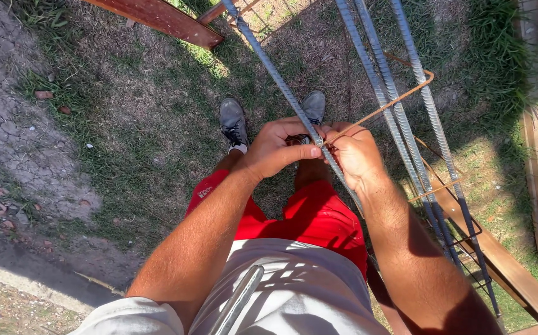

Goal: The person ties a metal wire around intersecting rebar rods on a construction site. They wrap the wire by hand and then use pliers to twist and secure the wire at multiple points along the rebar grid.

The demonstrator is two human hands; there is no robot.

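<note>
Metal bar (238,301) at shirt, both hands (315,152) pinching rebar (281,87)

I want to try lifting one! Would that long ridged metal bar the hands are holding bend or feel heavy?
The ribbed steel bar probably stays stiff: it runs straight under both hands, left hand and right hand. Likely heavy, being long solid-looking metal. Its ridges should stop slipping.

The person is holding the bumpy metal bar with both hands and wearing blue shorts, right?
Not quite. The shorts are red, not blue, as the head view shows. The rest holds: the left hand and the right hand are both closed around the ribbed metal bar.
</note>
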